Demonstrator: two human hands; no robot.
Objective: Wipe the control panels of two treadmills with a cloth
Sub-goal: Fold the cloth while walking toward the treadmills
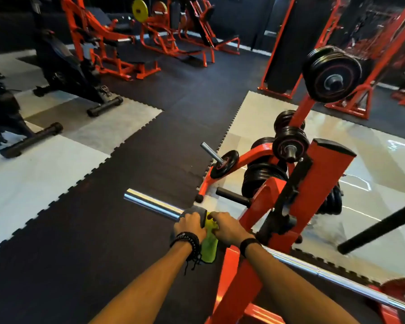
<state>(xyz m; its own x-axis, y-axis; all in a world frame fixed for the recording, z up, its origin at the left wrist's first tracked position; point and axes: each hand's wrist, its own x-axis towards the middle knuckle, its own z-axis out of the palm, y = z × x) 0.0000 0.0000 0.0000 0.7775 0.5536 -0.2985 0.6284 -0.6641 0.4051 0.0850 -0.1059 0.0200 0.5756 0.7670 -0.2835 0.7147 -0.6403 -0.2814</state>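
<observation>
Head view: yellow-green and grey cloth [209, 239] wrapped over chrome barbell sleeve [152, 204], resting on orange steel rack [309, 195]. Black weight plates [332, 73] stored just beyond; black exercise bikes [63, 66] far left. Left hand [189, 225] curled around grey part; right hand [228, 226] pinching yellow-green part.

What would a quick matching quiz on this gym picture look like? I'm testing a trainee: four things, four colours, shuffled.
Things:
1. cloth
2. round plate at the far wall
3. bar under the hands
4. rack post beside the right hand

Colours:
A. orange-red
B. shiny silver
C. lime green
D. yellow

Pairs: 1-C, 2-D, 3-B, 4-A
</observation>
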